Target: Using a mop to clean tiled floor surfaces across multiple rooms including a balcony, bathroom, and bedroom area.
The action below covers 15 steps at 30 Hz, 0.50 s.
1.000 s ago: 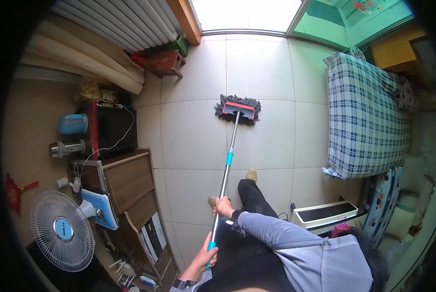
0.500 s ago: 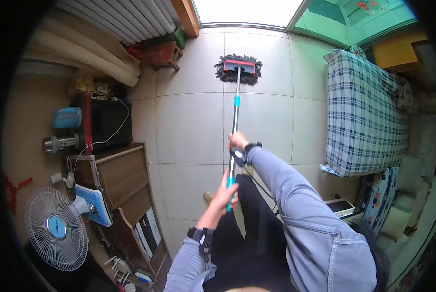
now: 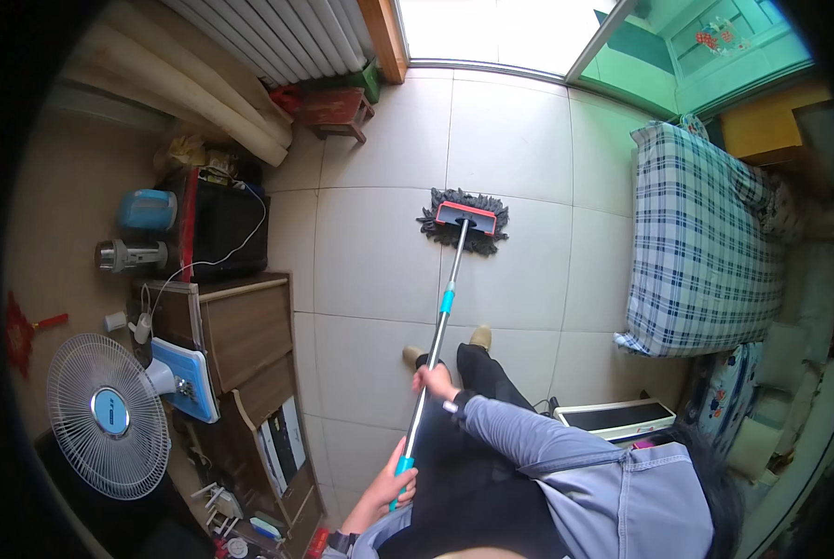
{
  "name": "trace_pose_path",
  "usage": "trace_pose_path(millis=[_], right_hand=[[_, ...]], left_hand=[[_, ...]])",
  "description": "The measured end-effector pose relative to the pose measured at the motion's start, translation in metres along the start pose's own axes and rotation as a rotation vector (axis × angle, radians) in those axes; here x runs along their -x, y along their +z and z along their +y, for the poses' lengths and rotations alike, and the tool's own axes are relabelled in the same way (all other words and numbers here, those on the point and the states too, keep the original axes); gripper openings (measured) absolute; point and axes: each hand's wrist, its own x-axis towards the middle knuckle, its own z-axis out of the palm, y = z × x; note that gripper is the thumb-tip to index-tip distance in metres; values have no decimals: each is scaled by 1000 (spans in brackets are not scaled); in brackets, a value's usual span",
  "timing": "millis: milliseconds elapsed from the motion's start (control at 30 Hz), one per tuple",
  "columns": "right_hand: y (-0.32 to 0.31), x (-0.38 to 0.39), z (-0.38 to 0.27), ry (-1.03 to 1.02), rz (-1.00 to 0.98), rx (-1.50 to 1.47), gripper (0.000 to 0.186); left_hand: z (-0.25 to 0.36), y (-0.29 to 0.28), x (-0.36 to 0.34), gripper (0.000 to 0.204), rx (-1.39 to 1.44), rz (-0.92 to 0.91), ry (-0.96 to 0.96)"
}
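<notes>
A mop (image 3: 464, 222) with a dark grey shaggy head, a red-edged plate and a silver pole with teal fittings rests its head on the tiled floor (image 3: 380, 244) ahead of me. My right hand (image 3: 435, 381) is wrapped round the middle of the pole, just above my dark trousers. Lower down, beside my left thigh, my left hand (image 3: 391, 486) grips the teal end of the pole. The pole slants from lower left up to the head. My two shoes (image 3: 479, 338) show on either side of the pole.
Along the left stand a brown wooden cabinet (image 3: 247, 335), a black box-shaped appliance (image 3: 235, 233) and a white fan (image 3: 109, 415). A red stool (image 3: 338, 114) is by the radiator (image 3: 277, 37). On the right are a plaid-covered piece of furniture (image 3: 697, 242) and a white-framed box (image 3: 613, 417).
The mop head has come back across the floor toward me. Both hands have drawn down and slightly left with the pole, still gripping it.
</notes>
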Motion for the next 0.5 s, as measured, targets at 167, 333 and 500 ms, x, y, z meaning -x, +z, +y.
trace_pose_path(millis=[167, 333, 500], right_hand=[[4, -38, -37, -121, 325, -144, 15], [14, -26, -78, -215, 314, -215, 16], [38, -12, -107, -227, 344, -271, 17]], left_hand=[[40, 4, -18, 74, 72, -115, 64], [56, -14, -17, 71, 86, -268, 132], [71, -32, -24, 69, 191, -325, 147]])
